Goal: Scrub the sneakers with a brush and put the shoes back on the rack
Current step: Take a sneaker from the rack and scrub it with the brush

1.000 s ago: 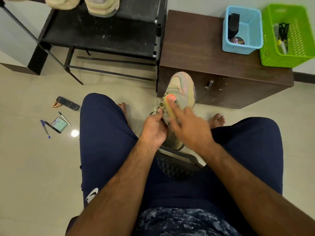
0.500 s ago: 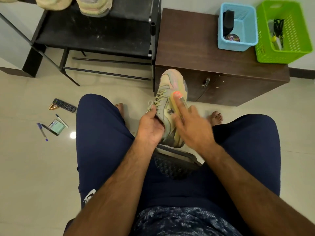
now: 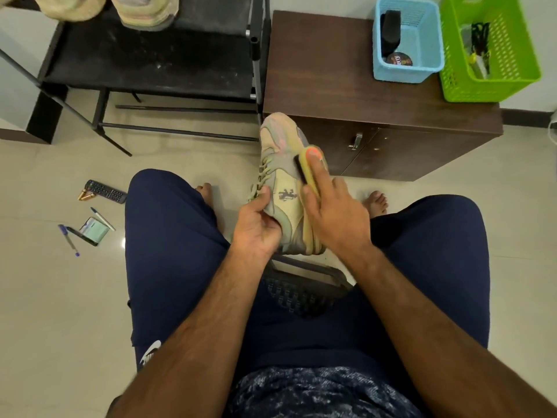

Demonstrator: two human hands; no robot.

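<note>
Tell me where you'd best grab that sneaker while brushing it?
Around the heel end of the sneaker, coming from its left, as the left hand does. The toe points away and the right hand holds the brush against its right side.

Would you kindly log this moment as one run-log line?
phase: scrubbing | left hand: grips sneaker | right hand: holds brush against sneaker | rack: sneaker not yet back

Both our forearms reach forward. Our left hand grips the sneaker by its side, thumb on top; our right hand holds the brush, index finger stretched along its back.
</note>
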